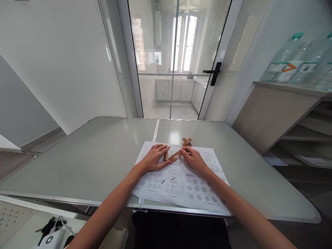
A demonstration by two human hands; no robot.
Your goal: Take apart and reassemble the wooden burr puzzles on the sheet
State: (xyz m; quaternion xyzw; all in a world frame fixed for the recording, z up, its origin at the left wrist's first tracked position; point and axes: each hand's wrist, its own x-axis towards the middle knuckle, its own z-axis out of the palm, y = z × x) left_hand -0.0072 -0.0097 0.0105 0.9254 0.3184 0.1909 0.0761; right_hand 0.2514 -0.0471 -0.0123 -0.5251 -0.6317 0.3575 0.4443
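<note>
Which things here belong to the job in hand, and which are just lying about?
Apparently in the job:
notched wooden piece in the right hand
wooden piece by the left hand
crossed wooden pieces
printed sheet

Apparently just lying about:
clear bottles
white device

grey table (77,166) | printed sheet (176,193) on top | wooden cross (186,141) at sheet's far edge

Daylight from window (186,43), blown white; soft glare on tabletop (85,159); edges stretched wide.
</note>
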